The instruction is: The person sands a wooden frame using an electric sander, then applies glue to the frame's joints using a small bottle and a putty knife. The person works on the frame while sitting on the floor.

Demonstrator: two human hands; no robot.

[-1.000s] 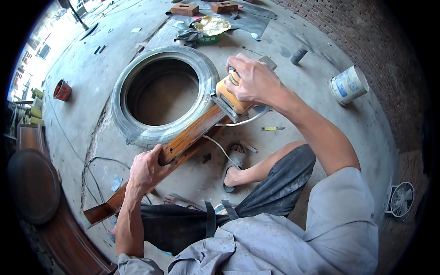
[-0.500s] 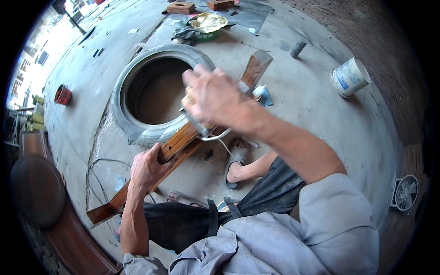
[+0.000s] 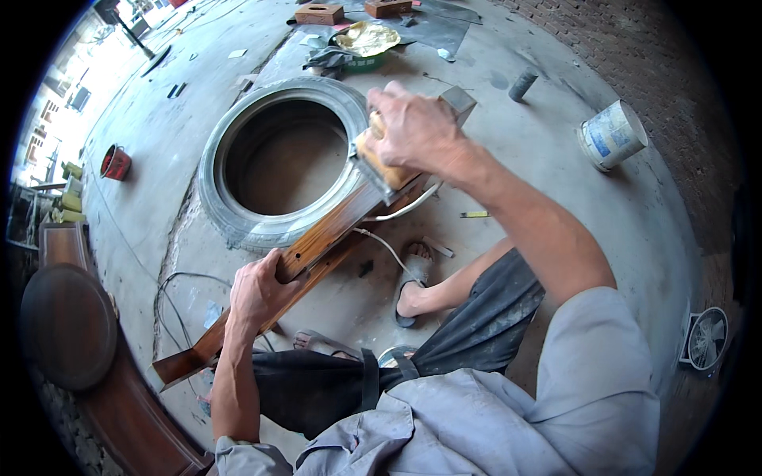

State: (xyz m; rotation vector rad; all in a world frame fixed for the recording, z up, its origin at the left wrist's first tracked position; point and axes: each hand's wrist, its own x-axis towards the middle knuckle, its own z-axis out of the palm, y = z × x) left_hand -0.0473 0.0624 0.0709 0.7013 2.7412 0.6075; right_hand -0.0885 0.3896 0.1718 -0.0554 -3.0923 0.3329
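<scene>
A long brown wooden piece [image 3: 321, 230] slants across in front of me, its upper part resting on a tire [image 3: 213, 186] that lies flat on the floor. My left hand [image 3: 260, 292] is wrapped around the wood below its middle, next to a small dark hole. In my right hand [image 3: 417, 127] is a handheld sander [image 3: 381, 165] with a tan body and a flat grey pad, set against the upper part of the wood. A white hose or cord [image 3: 411, 206] trails from the sander down toward my foot. The wood's far end shows beyond my right hand.
A white bucket [image 3: 611, 136] and dark cylinder [image 3: 522, 86] stand at right, with a fan [image 3: 706, 339] lower down. A red bucket [image 3: 116, 163] is at left, above dark wooden furniture [image 3: 67, 329]. Wooden boxes [image 3: 320, 14] and a green basin [image 3: 369, 62] lie at the back. Cables cross the floor.
My right hand has slid the sander up along the wood, away from my left hand. My left hand keeps its grip. A yellow-marked strip on the floor now shows beside my right forearm.
</scene>
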